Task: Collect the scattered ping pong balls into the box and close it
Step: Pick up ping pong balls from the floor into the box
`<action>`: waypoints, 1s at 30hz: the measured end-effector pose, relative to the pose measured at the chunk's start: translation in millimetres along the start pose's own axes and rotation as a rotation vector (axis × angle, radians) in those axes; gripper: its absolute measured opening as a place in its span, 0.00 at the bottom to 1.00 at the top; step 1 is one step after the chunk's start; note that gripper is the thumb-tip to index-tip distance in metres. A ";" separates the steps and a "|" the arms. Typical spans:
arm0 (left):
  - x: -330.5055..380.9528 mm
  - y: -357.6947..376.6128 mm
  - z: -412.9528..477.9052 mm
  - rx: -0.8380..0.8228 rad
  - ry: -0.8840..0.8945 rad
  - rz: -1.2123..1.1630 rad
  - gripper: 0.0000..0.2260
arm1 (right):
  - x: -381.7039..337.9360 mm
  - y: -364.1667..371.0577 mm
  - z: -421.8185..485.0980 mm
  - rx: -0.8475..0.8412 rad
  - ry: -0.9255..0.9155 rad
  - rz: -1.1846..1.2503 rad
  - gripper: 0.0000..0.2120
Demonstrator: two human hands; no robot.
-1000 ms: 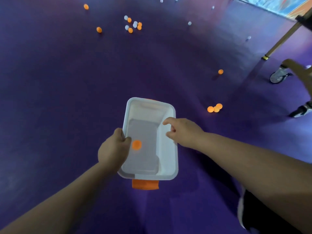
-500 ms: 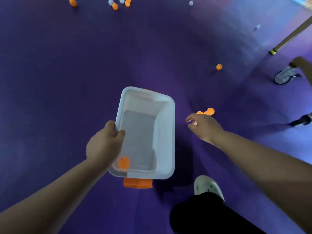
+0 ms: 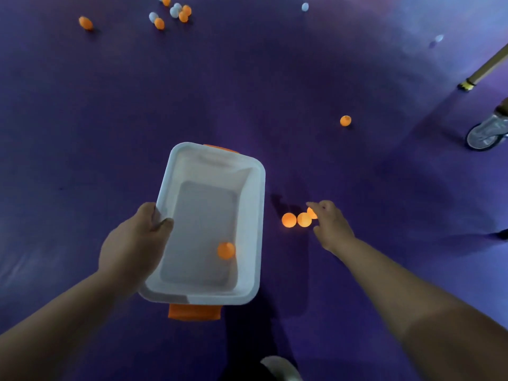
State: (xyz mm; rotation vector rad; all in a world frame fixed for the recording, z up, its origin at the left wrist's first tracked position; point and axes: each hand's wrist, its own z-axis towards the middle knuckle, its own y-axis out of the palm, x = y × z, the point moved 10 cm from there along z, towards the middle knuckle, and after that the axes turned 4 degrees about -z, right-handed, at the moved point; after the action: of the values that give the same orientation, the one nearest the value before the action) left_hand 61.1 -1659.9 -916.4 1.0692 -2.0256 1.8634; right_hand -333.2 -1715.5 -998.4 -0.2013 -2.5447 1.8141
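Observation:
My left hand [image 3: 134,243] grips the left rim of a white plastic box [image 3: 254,215] with orange latches, held above the purple floor. One orange ball [image 3: 226,250] lies inside it. My right hand [image 3: 331,225] reaches down to a cluster of three orange balls [image 3: 289,220] on the floor right of the box, fingers spread and touching the rightmost ball, none lifted. A single orange ball [image 3: 345,121] lies farther away to the right. Several orange and white balls [image 3: 176,12] lie scattered at the far top, with one orange ball [image 3: 85,23] apart at the left.
A caster wheel [image 3: 485,136] and a slanted wooden pole [image 3: 486,67] stand at the right edge. White balls [image 3: 305,6] lie far off at the top right. My shoe tip [image 3: 280,367] shows at the bottom.
My right hand left the box rim and moved right and down to the three orange balls. The ball in the box rolled from the left to the right side.

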 end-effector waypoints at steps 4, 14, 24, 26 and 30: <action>-2.0 3.1 -4.2 0.018 -0.074 0.008 0.10 | 9.2 15.4 24.8 -0.053 -0.032 -0.113 0.40; 13.5 23.0 -16.9 0.032 -0.131 0.038 0.12 | 45.2 -7.1 22.0 0.237 0.114 0.453 0.19; 24.8 35.5 -15.8 0.022 -0.144 0.072 0.11 | -72.4 -72.7 -22.8 0.288 -0.401 0.891 0.22; 24.1 35.6 -15.8 0.021 -0.144 0.082 0.10 | -38.2 -53.1 -6.2 0.356 -0.218 0.736 0.13; 22.1 36.6 -14.9 0.025 -0.145 0.096 0.09 | -6.0 7.0 15.4 0.204 -0.137 0.247 0.25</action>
State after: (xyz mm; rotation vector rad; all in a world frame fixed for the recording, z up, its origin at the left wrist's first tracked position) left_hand 17.9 -1656.2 -929.6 1.1641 -2.1745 1.9128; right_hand -327.8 -1728.4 -1009.6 -0.4183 -2.4921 2.2339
